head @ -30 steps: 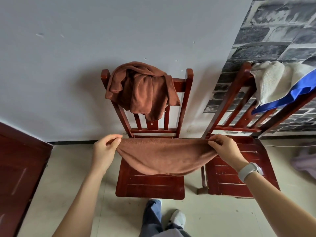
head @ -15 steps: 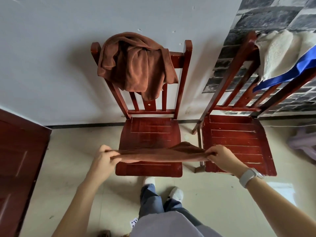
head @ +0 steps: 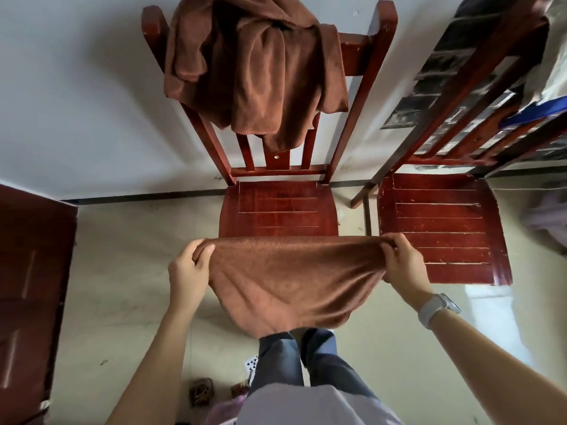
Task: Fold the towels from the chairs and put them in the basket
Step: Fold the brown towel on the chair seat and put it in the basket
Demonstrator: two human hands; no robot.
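**Brown towel stretched between both hands, over the front of the chair**

You hold a brown towel (head: 294,277) by its top edge, one end in each hand. Your left hand (head: 187,271) grips the left end with its fingers (head: 204,256) curled round the bunched cloth; your right hand (head: 403,265) pinches the right end, its fingers (head: 388,246) folded over the edge. The top edge runs nearly straight between them, and the rest of the cloth sags in a rounded belly toward your legs — it hangs in the air, in front of the seat of the red wooden chair (head: 279,210).

A second brown towel (head: 254,72) lies crumpled over that chair's backrest, hanging down past the top rail. Just to the right stands a second red chair (head: 438,228); over its back lie a pale cloth (head: 555,50) and a blue cloth (head: 540,111) — both cut off by the edge of view. A pale watch (head: 435,308) sits on your right wrist. No basket shows here.
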